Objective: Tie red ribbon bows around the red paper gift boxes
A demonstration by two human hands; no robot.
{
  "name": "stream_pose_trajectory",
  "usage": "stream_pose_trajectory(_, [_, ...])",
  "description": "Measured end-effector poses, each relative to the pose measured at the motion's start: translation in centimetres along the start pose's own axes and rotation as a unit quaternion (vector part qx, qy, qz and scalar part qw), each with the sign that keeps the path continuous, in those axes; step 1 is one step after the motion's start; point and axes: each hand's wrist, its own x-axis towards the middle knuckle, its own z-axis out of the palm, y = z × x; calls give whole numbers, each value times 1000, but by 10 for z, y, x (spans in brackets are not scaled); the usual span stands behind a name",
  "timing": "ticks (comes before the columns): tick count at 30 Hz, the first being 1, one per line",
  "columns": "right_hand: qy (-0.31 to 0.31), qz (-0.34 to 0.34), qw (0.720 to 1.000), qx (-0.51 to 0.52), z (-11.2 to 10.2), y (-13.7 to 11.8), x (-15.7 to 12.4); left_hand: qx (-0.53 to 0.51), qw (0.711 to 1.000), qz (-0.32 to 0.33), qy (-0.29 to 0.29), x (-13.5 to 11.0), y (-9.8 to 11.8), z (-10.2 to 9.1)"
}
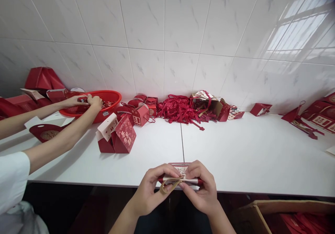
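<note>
Hands: left hand (150,190), right hand (201,187) | pinch flat red card box (180,167) | tan ribbon (167,185)

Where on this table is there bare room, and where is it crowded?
Widest bare patch: table's right half, between ribbon pile, bags and front edge. Smaller: between open boxes and left hand, gripping a small box with right hand. Crowded: back left, around basin and a co-worker's arms.

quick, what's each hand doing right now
left hand: closed, pinching the red box and its tan ribbon
right hand: closed, gripping the same red box from the other side
</note>
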Motion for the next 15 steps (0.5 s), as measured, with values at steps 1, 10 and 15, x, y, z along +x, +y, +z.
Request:
stream_pose_trajectory(1, [-1,3,1000,3,1,1,-1,8,1000,6,-2,0,-3,-1])
stream_pose_trajectory(10, [-72,116,990,43,-4,17,-2,47,999,9,26,4,-19,2])
stream_pose_trajectory(15, [-58,127,990,36,-7,16,-3,34,999,16,33,2,-26,5])
